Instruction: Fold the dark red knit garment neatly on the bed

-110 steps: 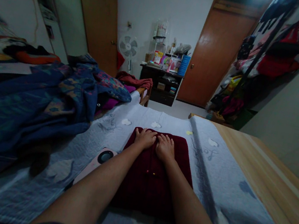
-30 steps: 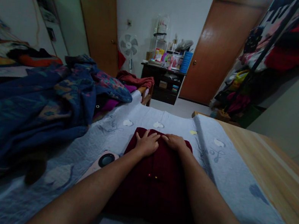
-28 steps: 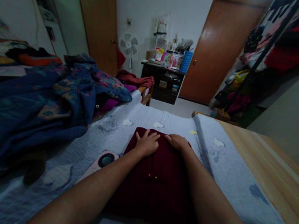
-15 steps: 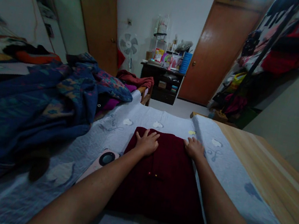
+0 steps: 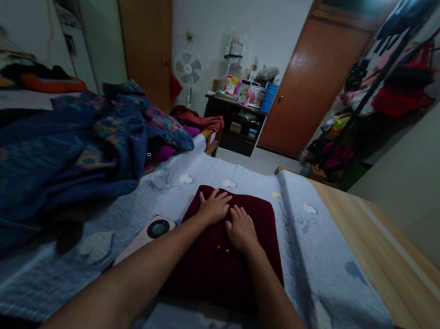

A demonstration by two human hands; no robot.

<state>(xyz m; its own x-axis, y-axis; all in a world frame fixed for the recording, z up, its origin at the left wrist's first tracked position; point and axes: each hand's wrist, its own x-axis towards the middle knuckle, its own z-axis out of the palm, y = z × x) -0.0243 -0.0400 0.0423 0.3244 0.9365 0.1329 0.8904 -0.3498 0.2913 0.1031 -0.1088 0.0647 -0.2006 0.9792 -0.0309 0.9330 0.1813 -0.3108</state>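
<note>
A dark red folded cloth (image 5: 204, 275) lies flat on the pale blue, patterned bed sheet (image 5: 307, 248). My left hand (image 5: 214, 207) rests on its upper left part, fingers spread and holding nothing. Beside it, near the cloth's upper middle, my right hand (image 5: 241, 229) lies flat with its fingers slightly apart. Two small shiny spots show on the cloth just below my hands. A pink phone (image 5: 143, 236) with a round dark camera ring lies left of the cloth, partly behind my left forearm.
Blue flowered clothing (image 5: 94, 154) is heaped on the left. A bare wooden board (image 5: 370, 230) runs along the right side. Beyond the bed stand a fan (image 5: 188, 68), a dark cabinet (image 5: 231, 124) and a door (image 5: 306, 83). Clothes and bags (image 5: 401, 100) hang at the right.
My right hand has moved left from the cloth's upper right edge to its middle, next to my left hand. My left hand stays in nearly the same place. The view has shifted slightly.
</note>
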